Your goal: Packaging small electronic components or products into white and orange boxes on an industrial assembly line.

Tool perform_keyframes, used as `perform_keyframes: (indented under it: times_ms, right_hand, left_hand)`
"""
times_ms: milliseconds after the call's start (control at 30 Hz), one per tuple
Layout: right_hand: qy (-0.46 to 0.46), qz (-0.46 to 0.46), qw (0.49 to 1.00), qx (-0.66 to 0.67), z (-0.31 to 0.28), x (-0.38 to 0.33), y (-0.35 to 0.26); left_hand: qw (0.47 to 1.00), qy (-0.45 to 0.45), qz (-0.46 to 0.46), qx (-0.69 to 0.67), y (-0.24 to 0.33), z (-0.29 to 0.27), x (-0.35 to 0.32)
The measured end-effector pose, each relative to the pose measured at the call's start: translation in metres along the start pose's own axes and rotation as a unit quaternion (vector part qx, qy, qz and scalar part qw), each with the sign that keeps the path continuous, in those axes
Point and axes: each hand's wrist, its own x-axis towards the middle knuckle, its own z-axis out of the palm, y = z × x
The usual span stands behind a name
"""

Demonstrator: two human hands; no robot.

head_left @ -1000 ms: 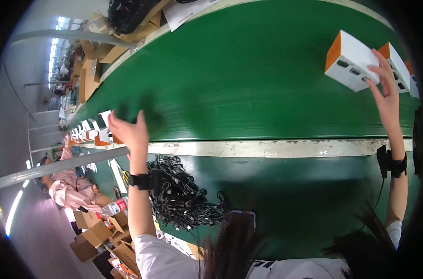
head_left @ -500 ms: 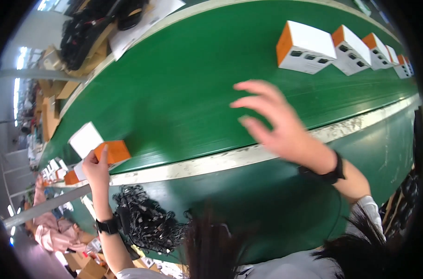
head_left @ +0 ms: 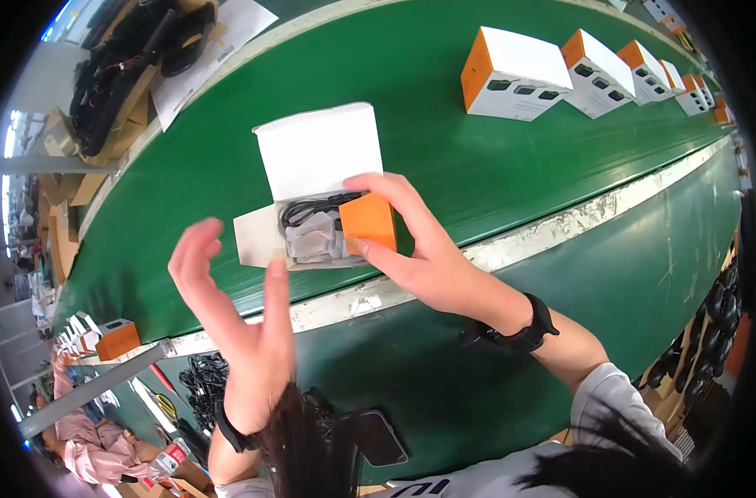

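Observation:
An open white and orange box [head_left: 320,158] stands on the green belt before me, its lid tipped back and a side flap [head_left: 259,236] out to the left. Inside lie a coiled black cable [head_left: 311,210] and something wrapped in cloudy plastic [head_left: 315,237]. My right hand [head_left: 411,241] grips the box at its orange end, thumb at the front and fingers at the rear. With fingers spread, my left hand [head_left: 241,311] hovers by the left flap, its thumb close to the front edge; it holds nothing.
Closed white and orange boxes [head_left: 523,70] stand in a row at far right, others [head_left: 116,339] at lower left. On the ledge nearer me are bundled black cables [head_left: 203,386], yellow-handled scissors [head_left: 167,406] and a phone [head_left: 380,437]. A metal bar [head_left: 91,390] crosses at left.
The open box has come from the far left to the middle of the belt. My left hand has let go of it, and my right hand has taken hold of its orange end.

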Motion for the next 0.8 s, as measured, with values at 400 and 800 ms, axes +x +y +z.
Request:
perform_keyframes:
  times_ms: [400,800]
  right_hand:
    - [0.067,0.098,0.980,0.159,-0.017,0.007,0.008]
    - [-0.049,-0.036,0.997,0.056,-0.042,0.001,0.002]
  left_hand:
    - [0.995,-0.033,0.071,-0.062,-0.020,0.054,0.006]
    - [0.974,0.012,0.186,-0.131,-0.148,0.109,-0.014]
